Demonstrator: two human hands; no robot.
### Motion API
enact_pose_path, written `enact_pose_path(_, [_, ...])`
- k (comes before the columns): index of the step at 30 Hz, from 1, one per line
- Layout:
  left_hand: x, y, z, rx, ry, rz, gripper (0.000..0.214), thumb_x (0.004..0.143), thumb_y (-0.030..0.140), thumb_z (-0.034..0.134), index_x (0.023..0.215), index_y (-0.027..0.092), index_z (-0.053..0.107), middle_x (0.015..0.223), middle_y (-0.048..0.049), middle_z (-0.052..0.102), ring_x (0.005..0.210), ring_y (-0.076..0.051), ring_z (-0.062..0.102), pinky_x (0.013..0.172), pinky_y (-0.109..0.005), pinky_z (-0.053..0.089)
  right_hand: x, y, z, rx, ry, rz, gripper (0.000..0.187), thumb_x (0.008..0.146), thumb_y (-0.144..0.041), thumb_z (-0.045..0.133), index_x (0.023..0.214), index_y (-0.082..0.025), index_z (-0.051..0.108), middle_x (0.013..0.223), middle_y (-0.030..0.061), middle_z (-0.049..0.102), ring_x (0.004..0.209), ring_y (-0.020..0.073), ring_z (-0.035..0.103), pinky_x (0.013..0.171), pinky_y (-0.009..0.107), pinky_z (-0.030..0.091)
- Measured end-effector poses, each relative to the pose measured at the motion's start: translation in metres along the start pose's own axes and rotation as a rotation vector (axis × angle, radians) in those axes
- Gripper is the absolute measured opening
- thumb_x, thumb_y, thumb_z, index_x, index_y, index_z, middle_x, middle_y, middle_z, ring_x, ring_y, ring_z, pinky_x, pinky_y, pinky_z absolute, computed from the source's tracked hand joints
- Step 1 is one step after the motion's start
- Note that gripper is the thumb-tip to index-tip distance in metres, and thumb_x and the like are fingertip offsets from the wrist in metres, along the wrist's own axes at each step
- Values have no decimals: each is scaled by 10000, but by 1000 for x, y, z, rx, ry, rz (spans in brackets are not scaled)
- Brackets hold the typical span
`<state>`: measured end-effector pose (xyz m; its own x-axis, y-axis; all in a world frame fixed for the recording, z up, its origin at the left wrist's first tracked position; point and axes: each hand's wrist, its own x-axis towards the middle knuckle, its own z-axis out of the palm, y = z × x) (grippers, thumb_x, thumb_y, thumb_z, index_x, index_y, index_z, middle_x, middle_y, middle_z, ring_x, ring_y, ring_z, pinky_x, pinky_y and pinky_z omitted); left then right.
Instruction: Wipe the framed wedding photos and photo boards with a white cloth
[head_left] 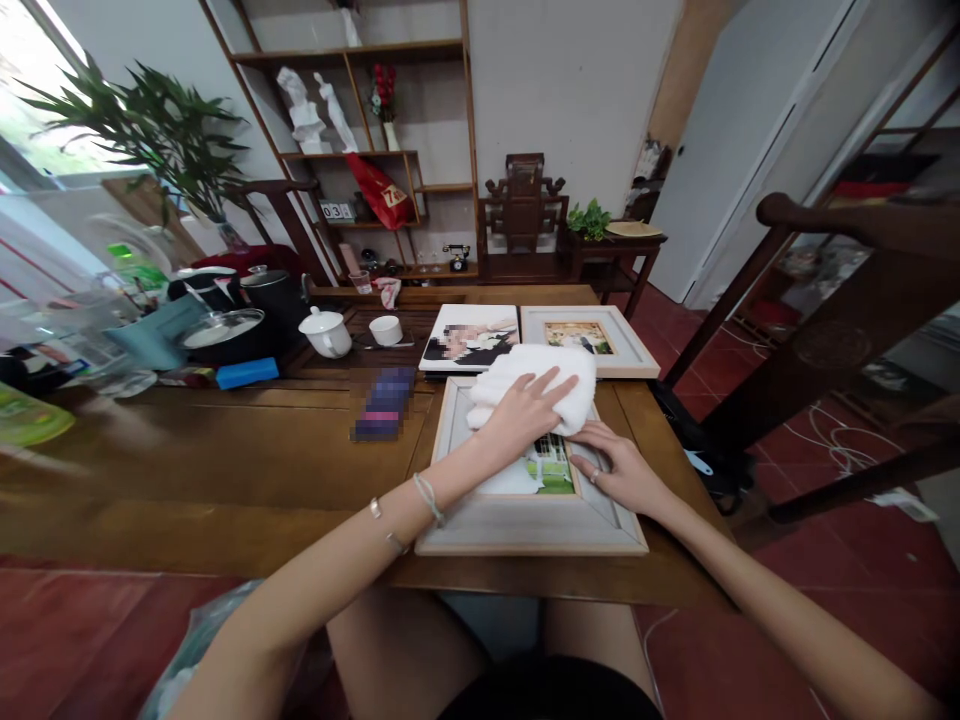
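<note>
The left hand (525, 412) lies flat and open on a white towel (517, 362), fingers stretched out, not gripping it; two thin bracelets (427, 497) sit on that wrist. The towel rests on the far half of a pale grey picture frame (525, 527); this frame lies flat at the near edge of the wooden table (225, 450), toward its right corner. The right hand (619, 470) is open too, its palm down on the right side of the same frame; its fingers touch the edge of the photo (553, 468) inside, which shows green and white.

Just past the towel lie a print with no frame (469, 340) and a second pale frame (637, 352), side by side. A white teapot (326, 333) and a white cup (386, 330) stand near the middle of the table; a blue box (247, 373) and a pan with a glass lid (225, 335) sit further left.

On the shelf behind, small number blocks (336, 211) read "03"; the marks on the red bag (379, 190) are too small to read.
</note>
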<state>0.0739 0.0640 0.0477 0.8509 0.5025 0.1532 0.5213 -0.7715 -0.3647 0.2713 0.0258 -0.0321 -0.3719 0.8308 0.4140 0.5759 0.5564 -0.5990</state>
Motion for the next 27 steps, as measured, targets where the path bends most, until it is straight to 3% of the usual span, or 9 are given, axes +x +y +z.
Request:
enact_pose_path(3, [10, -4, 18, -3, -65, 67, 234, 889, 92, 510, 967, 169, 717, 1484, -52, 385, 1372, -273, 321, 1059, -427, 333, 0, 0, 0, -2, -4, 11, 239, 838, -242, 578, 1054, -204, 675, 1141, 104, 666, 1128, 261, 585, 999, 483, 462])
enact_pose_path(6, [7, -5, 23, -25, -127, 20, 229, 883, 89, 521, 969, 178, 714, 1445, -48, 444, 1352, -251, 348, 1048, -410, 333, -1, 0, 1, 3, -10, 14, 263, 847, -246, 572, 1090, -211, 666, 1163, 100, 662, 1146, 257, 579, 1014, 483, 453])
enact_pose_path(10, [-12, -6, 9, -15, -205, -123, 219, 873, 83, 521, 904, 161, 723, 1305, -97, 574, 1244, -267, 472, 926, -388, 423, -1, 1, 1, 16, -13, 3, 307, 859, -250, 565, 1153, -219, 645, 1216, 94, 648, 1182, 248, 563, 1044, 486, 432])
enact_pose_path(15, [-60, -15, -22, 30, -329, -413, 216, 803, 20, 529, 835, 109, 723, 1090, -159, 674, 959, -288, 639, 763, -386, 485, -1, 0, 1, 21, -2, 3, 309, 854, -248, 568, 1151, -236, 653, 1206, 84, 657, 1177, 253, 569, 1037, 497, 442])
enact_pose_path(18, [-86, -12, -30, 4, -373, -488, 244, 759, 6, 529, 849, 123, 723, 1217, -146, 625, 1024, -294, 623, 800, -388, 496, -1, -1, 0, 16, -1, 8, 311, 850, -249, 571, 1148, -237, 657, 1202, 83, 660, 1175, 256, 572, 1034, 503, 445])
enact_pose_path(22, [-108, 11, -25, -59, -399, -465, 285, 724, 0, 527, 851, 145, 736, 1402, -118, 484, 1242, -337, 482, 854, -397, 506, 0, -3, -2, 10, -10, 20, 317, 858, -249, 559, 1162, -232, 648, 1215, 85, 653, 1185, 254, 566, 1039, 505, 441])
enact_pose_path(27, [-124, 35, -24, -84, -411, -460, 333, 710, -11, 521, 870, 170, 751, 1423, -96, 464, 1256, -347, 472, 878, -416, 513, 0, -4, -3, 17, -20, 27, 326, 854, -245, 564, 1170, -244, 644, 1220, 74, 651, 1185, 251, 568, 1044, 500, 440])
